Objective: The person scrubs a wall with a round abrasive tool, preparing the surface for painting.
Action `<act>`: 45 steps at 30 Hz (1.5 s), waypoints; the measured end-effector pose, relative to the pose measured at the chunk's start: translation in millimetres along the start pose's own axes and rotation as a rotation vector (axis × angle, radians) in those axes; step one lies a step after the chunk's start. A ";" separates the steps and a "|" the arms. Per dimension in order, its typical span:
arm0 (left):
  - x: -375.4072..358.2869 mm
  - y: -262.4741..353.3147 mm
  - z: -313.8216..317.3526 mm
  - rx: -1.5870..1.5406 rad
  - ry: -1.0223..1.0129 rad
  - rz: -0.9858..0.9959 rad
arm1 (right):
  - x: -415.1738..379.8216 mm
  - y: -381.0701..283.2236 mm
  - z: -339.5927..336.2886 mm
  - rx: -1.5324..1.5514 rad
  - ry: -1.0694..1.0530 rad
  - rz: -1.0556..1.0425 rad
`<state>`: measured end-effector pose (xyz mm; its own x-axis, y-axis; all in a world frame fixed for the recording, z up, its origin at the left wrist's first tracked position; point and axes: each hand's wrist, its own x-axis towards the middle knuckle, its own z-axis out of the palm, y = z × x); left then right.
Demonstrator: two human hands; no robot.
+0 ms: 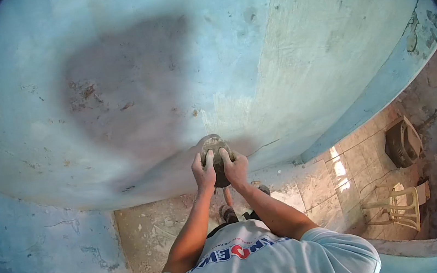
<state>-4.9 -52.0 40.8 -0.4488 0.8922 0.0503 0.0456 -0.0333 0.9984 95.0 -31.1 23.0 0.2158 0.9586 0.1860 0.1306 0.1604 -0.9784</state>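
Against the wall (pixel 229 52), curled fingers (pixel 197 163) clasp a block (pixel 221 175).

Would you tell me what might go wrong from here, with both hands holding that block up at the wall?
The left hand and right hand hold the block close to the wall, so a slip might scrape the fingers. The chipped patch could shed more bits if rubbed. The floor looks dusty, so the feet might slide under a hard push.
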 end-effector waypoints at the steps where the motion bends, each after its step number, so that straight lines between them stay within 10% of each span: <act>1: -1.3 6.4 0.0 0.020 -0.006 -0.027 | -1.2 -2.8 0.9 0.028 0.009 0.019; 6: 41.1 73.9 -4.4 -0.047 -0.033 -0.018 | 46.5 -76.3 9.1 0.059 -0.091 0.057; 14: -6.5 -21.3 8.4 0.070 0.079 0.015 | -5.3 21.8 -6.3 -0.088 0.035 0.019; 20: 35.7 68.6 6.8 -0.119 -0.056 0.013 | 45.4 -53.3 0.3 0.085 -0.051 0.048; 27: 3.4 -15.9 9.9 0.025 0.009 -0.067 | 8.3 26.4 -7.1 -0.035 -0.021 0.045; 34: 35.5 89.5 8.5 -0.102 -0.001 0.049 | 55.0 -69.4 -0.5 0.045 -0.075 0.016; 41: -0.4 -47.1 -0.3 0.075 -0.050 -0.034 | -4.4 38.1 -9.1 -0.015 -0.058 0.116; 45: 33.9 48.4 11.0 -0.029 0.018 0.078 | 46.1 -20.2 5.7 0.111 -0.079 0.064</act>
<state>-8.1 -18.4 90.6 -0.4607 0.8783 0.1280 0.0557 -0.1154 0.9918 96.8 11.2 50.8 0.1425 0.9826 0.1195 0.0100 0.1193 -0.9928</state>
